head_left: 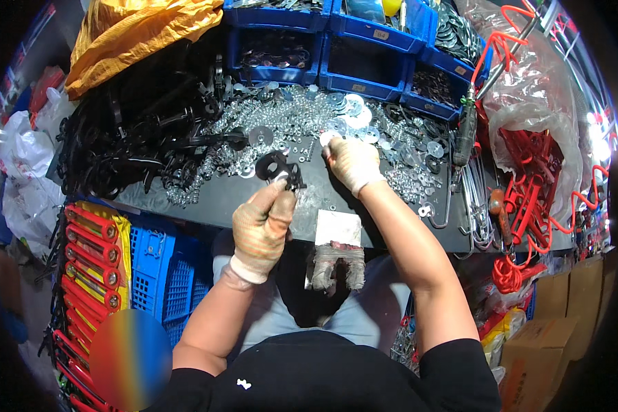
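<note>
Raised over the near part of the dark worktop, my left hand wears a pale striped work glove. Its thumb and fingers pinch a black bracket-like part with a round ring at one end. My gloved right hand reaches forward to the edge of a heap of flat round washers. Its fingers are drawn together beside one pale washer; whether they grip it is hidden. Between my forearms, a pale block wrapped in grey rags stands at the table edge.
Small metal spacers cover the middle of the worktop. Black parts pile up at left. Blue bins line the back. A screwdriver with a red coiled hose hangs at right, near red parts. Red tools and a blue crate stand lower left.
</note>
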Demonstrator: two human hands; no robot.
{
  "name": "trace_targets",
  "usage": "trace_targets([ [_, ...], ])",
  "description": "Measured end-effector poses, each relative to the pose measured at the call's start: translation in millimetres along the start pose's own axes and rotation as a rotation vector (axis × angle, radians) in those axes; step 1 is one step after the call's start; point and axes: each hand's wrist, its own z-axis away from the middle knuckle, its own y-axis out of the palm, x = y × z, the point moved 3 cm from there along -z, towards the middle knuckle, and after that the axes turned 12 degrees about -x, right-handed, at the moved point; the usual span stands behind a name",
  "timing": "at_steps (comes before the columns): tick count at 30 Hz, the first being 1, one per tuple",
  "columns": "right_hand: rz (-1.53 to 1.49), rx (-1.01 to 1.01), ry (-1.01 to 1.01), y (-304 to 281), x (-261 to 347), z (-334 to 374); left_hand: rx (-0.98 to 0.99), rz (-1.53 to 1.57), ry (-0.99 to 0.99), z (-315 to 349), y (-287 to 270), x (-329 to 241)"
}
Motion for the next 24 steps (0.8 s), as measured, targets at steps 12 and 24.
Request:
trace_targets([
  [12, -1.92, 0.103, 0.588, -111, 67, 134, 0.041, 0.15, -0.082, 6, 32, -12],
  [24, -1.707, -0.025, 0.468, -106, 46, 128, 0.378, 0.131, -0.202, 24, 45, -24],
])
